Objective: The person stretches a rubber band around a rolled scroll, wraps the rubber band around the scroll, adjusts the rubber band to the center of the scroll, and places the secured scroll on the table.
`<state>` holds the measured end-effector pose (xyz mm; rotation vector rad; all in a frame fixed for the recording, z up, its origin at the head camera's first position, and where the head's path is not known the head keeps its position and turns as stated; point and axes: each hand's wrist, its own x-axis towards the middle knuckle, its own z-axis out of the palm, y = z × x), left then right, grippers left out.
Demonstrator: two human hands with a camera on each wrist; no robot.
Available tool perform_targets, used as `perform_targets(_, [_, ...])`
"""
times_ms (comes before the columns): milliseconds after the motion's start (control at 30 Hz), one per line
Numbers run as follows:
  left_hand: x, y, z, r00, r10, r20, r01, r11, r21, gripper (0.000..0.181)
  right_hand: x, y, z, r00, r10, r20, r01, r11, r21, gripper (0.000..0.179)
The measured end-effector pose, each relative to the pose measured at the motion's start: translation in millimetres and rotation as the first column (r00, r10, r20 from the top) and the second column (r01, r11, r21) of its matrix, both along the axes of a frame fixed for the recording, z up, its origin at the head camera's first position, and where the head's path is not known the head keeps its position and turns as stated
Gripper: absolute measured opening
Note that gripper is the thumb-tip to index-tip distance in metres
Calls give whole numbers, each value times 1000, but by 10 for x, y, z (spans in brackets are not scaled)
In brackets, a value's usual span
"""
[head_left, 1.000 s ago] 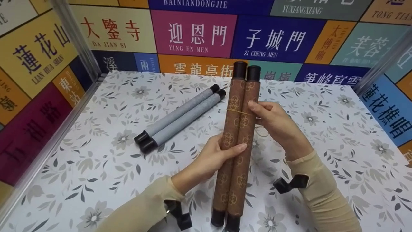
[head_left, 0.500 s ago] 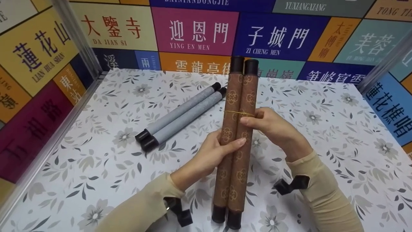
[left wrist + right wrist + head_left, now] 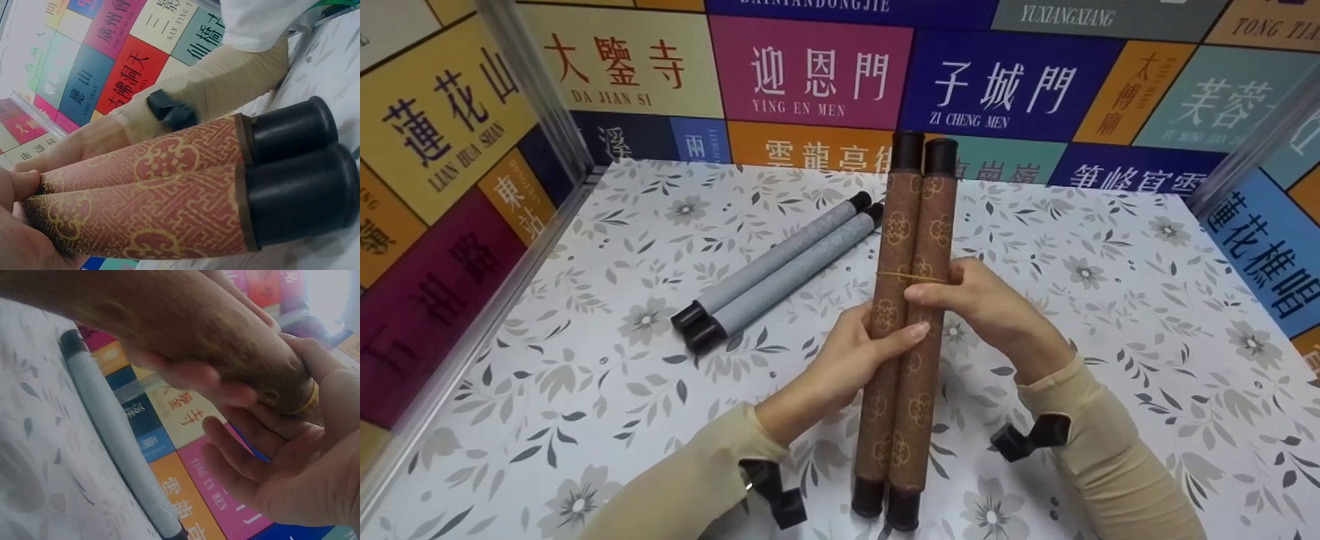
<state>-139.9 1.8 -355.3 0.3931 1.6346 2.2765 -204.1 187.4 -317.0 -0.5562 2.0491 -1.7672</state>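
Brown, gold-patterned rolls with dark caps [image 3: 918,375]: two, side by side, between my hands, almost upright in the head view with a slight tilt.
Thin yellow cord [image 3: 896,274]: around the brown rolls above their middle, just above my right thumb.
Grey-blue rolls with black caps [image 3: 795,274]: two, side by side, lying aslant to the left of the brown rolls, which partly hide one far cap from the head camera.
White tabletop with grey flowers and leaves [image 3: 607,405]: under the brown rolls; I cannot tell whether their lower caps touch it.
Wall of coloured, lettered panels [image 3: 810,45]: behind the brown rolls, whose upper caps block some of the lettering.
Beige sleeves [image 3: 1110,442] with black wrist brackets [image 3: 772,491]: one on either side of the brown rolls.
Left hand [image 3: 840,356]: gripping the brown rolls, my thumb across both fronts, my fingers curled round behind.
Right hand [image 3: 994,307]: pinching the brown rolls from their right, thumb in front, index finger behind; my other fingers are loosely bent, a little apart.
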Motion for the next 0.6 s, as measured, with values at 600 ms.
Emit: perform_targets(600, [3, -42, 51, 998, -63, -31, 58, 989, -139, 33, 1, -28, 67, 980, -198, 25, 200, 973, -120, 23])
